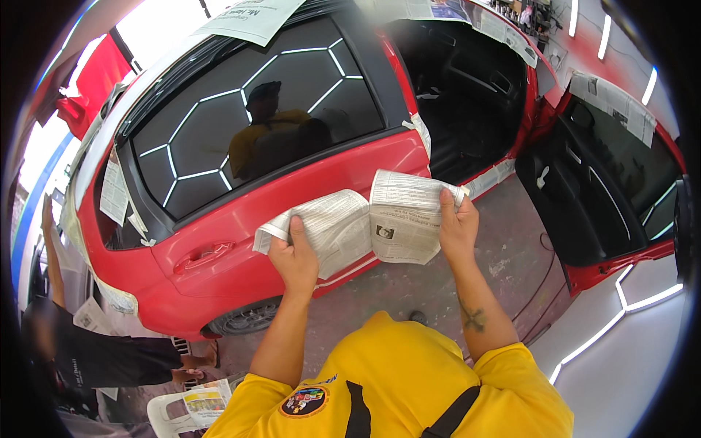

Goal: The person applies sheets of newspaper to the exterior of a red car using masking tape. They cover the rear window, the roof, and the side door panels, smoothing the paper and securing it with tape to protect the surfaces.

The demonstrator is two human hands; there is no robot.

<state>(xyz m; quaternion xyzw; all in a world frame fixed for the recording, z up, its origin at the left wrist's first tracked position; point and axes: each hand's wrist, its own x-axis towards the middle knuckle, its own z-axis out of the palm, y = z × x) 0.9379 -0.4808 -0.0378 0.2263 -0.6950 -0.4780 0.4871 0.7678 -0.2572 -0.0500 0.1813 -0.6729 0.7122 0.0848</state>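
Note:
Both my hands hold a folded sheet of newspaper (332, 226) out in front of me, at about the height of the red car's door. My left hand (294, 259) grips its left end, thumb on top. At the right end, my right hand (458, 219) pinches the edge with the thumb over the paper. The sheet is creased down the middle, with print and a small photo on its right half. Behind it stands the red car (365, 164), its rear door shut and the dark window (255, 124) reflecting hexagonal lights.
The open front door (599, 190) stands at the right, newspaper taped along its window top. More newspaper (255, 18) covers the roof edge. At lower left are another person in dark clothes (117, 358) and a white chair (164, 412). A hose (537, 292) lies on the floor.

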